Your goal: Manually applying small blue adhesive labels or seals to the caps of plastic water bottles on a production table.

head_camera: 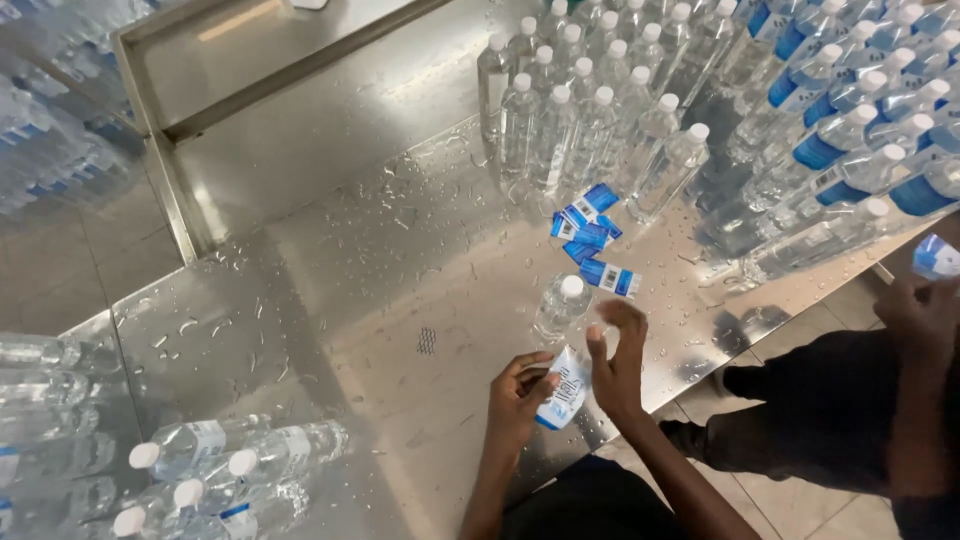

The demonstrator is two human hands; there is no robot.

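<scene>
1. While the head view looks down on a wet steel table [380, 260], the left hand [518, 392] pinches the near-left edge of a blue-and-white label sleeve [566, 388] between thumb and fingertips, and the right hand [618, 362] stands beside it, fingers spread and loosely curved, touching the sleeve's right edge; the two seem to be pulling the sleeve open.
2. That sleeve lies near the table's near edge, its long axis running from near-left up to far-right, the upper end toward an unlabelled bottle [561, 305] standing upright just beyond, cap up.
3. Loose labels [592, 240] lie heaped just beyond that bottle, probably for easy reach.
4. Bare bottles [590, 110] stand grouped far off; labelled bottles [860, 130] crowd the far right; more lie flat near left [230, 470].
5. Another person's hand [915, 310] holds a label at right.
</scene>
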